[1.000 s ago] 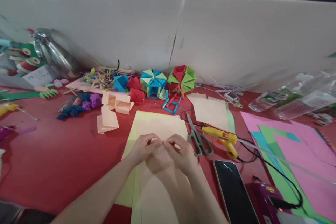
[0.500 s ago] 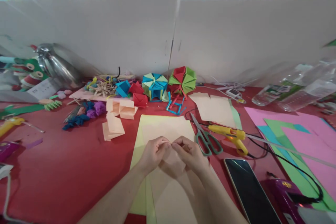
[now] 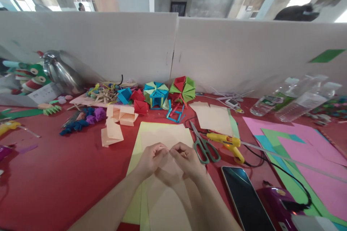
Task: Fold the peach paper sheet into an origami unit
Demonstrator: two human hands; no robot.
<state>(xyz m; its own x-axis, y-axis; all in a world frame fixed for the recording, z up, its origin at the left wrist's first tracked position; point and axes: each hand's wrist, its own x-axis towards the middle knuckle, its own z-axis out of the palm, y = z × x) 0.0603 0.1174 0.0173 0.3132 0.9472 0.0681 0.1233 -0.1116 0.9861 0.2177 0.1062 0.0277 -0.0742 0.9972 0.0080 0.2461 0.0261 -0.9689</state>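
Observation:
My left hand [image 3: 150, 158] and my right hand [image 3: 187, 158] meet at the fingertips above a stack of peach and pale yellow paper sheets [image 3: 162, 133]. Both hands are curled, pinching a small piece of peach paper [image 3: 167, 148] between thumbs and fingers. Just right of my right hand lie green-handled scissors [image 3: 204, 146] and a yellow glue gun [image 3: 226, 142]. A black phone [image 3: 244, 196] lies face up near my right forearm.
Folded paper models [image 3: 159, 94] and peach folded pieces [image 3: 116, 122] sit at the back by a white partition [image 3: 173, 50]. Pink, green and blue sheets [image 3: 303, 151] lie right, with plastic bottles [image 3: 295, 99], a purple device [image 3: 279, 204] and a metal kettle [image 3: 61, 72] left.
The hands stay together over the paper, fingers working the small piece. The view has tilted up, showing more of the room above the partition.

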